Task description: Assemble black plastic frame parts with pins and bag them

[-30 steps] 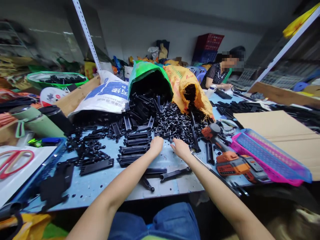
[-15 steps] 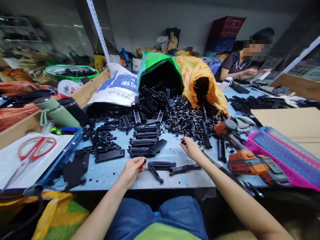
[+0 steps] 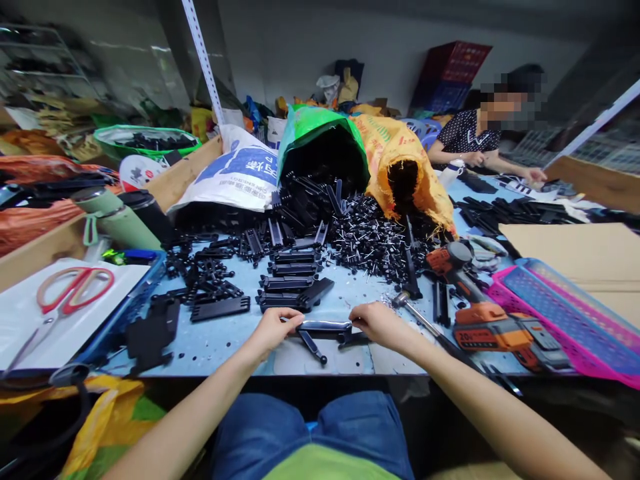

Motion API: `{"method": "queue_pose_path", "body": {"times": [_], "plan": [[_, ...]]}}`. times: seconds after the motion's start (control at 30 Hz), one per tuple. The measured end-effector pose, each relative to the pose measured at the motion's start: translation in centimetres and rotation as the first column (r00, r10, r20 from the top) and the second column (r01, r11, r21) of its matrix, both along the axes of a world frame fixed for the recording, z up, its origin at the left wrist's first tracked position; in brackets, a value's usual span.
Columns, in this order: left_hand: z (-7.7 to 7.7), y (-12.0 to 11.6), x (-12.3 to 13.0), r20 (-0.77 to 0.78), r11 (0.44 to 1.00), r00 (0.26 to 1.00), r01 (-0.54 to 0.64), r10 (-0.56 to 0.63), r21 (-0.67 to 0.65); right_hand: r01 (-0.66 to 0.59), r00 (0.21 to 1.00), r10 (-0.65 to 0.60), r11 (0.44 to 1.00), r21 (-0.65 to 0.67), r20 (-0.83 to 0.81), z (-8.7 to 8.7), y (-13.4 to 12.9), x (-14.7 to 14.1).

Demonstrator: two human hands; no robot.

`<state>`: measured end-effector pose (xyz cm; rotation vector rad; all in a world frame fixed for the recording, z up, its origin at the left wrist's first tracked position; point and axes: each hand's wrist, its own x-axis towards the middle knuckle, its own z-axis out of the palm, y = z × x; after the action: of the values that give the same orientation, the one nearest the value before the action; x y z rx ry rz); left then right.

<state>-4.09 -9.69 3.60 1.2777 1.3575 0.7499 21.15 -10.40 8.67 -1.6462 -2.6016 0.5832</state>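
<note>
A long black plastic bar (image 3: pixel 325 326) lies near the table's front edge, between my two hands. My left hand (image 3: pixel 278 328) has its fingers pinched at the bar's left end; what they hold is too small to name. At the right end, my right hand (image 3: pixel 374 321) is also pinched, its fingertips hiding whatever is in them. Below the bar a short black arm with a ball end (image 3: pixel 313 348) slants down to the right. Another black part (image 3: pixel 354 339) is partly covered by my right hand. Behind my hands stands a stack of black bars (image 3: pixel 287 283).
A heap of small black pins (image 3: pixel 370 233) spills before the orange sack (image 3: pixel 395 153). To the right are a hammer-like tool (image 3: pixel 420 312), an orange power drill (image 3: pixel 480 327) and pink basket (image 3: pixel 565 333). Scissors (image 3: pixel 75 291) lie left. Across the table sits a person (image 3: pixel 465 140).
My right hand has come down and left from near the pin heap to the bar's right end. My left hand has moved slightly right and up, onto its left end.
</note>
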Motion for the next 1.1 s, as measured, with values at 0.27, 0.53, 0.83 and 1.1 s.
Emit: {"method": "queue_pose_path", "body": {"times": [0.27, 0.53, 0.83, 1.1], "plan": [[0.1, -0.3, -0.6, 0.026, 0.978, 0.999, 0.047, -0.042, -0.205, -0.184, 0.947, 0.165, 0.982, 0.045, 0.276, -0.5, 0.5, -1.6], [-0.6, 0.0, -0.5, 0.122, 0.961, 0.992, 0.043, -0.01, -0.272, -0.129, 0.984, 0.148, 0.977, 0.169, -0.102, -4.4, -2.0, 1.1], [-0.4, -1.0, 0.7, -0.004, 0.993, 0.997, 0.076, -0.076, -0.087, -0.11, 0.97, 0.175, 0.936, 0.334, -0.17, -3.6, 1.1, -1.5], [-0.3, -2.6, 0.1, -0.22, 0.983, 0.973, -0.033, 0.072, 0.179, -0.244, 0.952, 0.297, 0.883, 0.402, -0.073, -1.0, 8.6, -4.8]]}}
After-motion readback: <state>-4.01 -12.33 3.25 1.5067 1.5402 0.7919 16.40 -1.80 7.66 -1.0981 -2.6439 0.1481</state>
